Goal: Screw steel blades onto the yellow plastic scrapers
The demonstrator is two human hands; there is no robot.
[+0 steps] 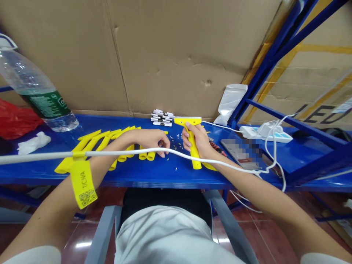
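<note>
My right hand (202, 142) is wrapped round the handle of a yellow scraper (195, 158). The scraper's wide head, with a pale strip along its edge, points away from me. My left hand (157, 139) hovers low over the blue table with its fingers curled together; anything between the fingertips is too small to make out. Small screws (177, 141) lie scattered between my two hands. Left of them, more yellow scrapers (103, 142) rest in a row, partly covered by my left forearm. Behind stands a small stack of white-and-black pieces (162, 118).
On the left are a large water bottle (52, 104), a crumpled tissue (34, 143) and a red bag (16, 119). A power strip (249, 132) and a flat, partly blurred item (239, 154) lie right. A white cable (148, 150) with a yellow tag (82, 181) crosses in front.
</note>
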